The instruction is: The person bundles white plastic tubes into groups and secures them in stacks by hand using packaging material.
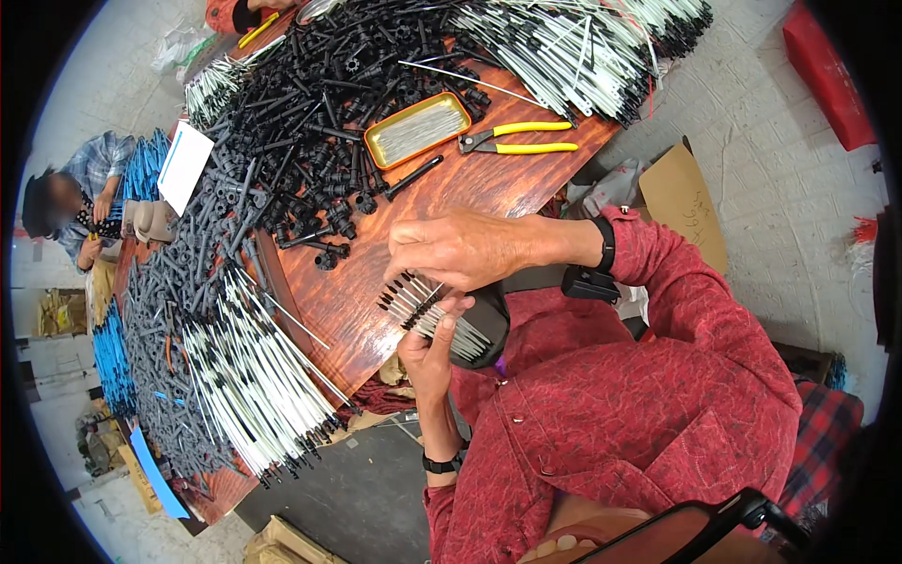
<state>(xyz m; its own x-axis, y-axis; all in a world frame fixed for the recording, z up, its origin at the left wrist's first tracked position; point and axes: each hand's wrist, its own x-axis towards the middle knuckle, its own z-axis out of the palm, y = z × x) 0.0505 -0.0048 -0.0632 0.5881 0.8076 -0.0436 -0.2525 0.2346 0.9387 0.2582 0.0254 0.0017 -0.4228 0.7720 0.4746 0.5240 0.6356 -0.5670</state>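
Left hand (pixel 428 364) curled around black-tipped rods (pixel 416 308), right hand (pixel 462 249) half-closed over them.

With sticks (pixel 470 338) in our left fingers (pixel 457 305) by the edge of the surface (pixel 470 188), we have on it a tin (pixel 428 148) just left of pliers (pixel 528 148), fittings (pixel 310 122) heaped behind and leftward, one bundle (pixel 583 61) far right, another bundle (pixel 258 367) nearer left.

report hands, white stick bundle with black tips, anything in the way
Left hand: gripping fanned bundle. Right hand: close beside it, grip unclear. Yellow-handled pliers: lying clear of both.
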